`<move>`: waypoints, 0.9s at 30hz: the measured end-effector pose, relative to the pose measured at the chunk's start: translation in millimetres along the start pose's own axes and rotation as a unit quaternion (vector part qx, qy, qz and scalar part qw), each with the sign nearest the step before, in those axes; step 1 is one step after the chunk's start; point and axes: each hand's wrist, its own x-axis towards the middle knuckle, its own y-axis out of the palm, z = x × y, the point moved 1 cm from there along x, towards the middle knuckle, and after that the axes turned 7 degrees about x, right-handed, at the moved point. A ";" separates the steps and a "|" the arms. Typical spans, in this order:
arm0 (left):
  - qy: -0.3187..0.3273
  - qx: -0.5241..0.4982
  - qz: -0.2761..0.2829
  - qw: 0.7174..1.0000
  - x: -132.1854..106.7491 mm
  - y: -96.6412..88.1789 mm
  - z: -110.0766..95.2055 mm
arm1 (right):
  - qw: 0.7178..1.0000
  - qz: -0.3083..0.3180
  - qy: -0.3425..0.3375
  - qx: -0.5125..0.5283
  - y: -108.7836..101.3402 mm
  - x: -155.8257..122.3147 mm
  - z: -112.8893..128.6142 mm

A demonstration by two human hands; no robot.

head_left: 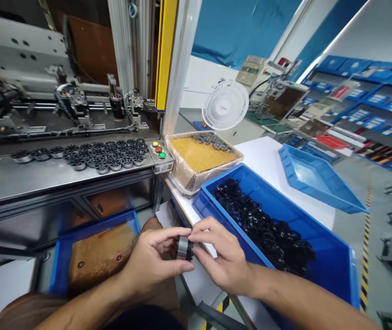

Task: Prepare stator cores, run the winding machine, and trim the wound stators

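Observation:
My left hand (151,259) grips a small motor stator core (182,247), a short grey metal cylinder with black plastic at its ends. It is tilted on its side between my thumb and fingers. The fingertips of my right hand (221,256) are closed on the black toothed end of the same core. Just to the right stands a blue bin (326,233) holding a heap of black plastic rings (268,224). Many similar stator cores (110,153) stand packed together on the metal bench (7,178) at the left.
A plastic-lined box (196,156) with more cores in its far corner sits behind the bin. A button panel (160,153) is at the bench's end. A white fan (225,105), an empty-looking blue tray (319,178) and a low blue crate (58,266) surround the workspace.

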 end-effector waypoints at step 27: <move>0.016 0.057 0.045 0.997 -8.6 -5.4 -5.3 | 0.999 0.027 -0.023 -0.026 -4.9 3.9 -15.0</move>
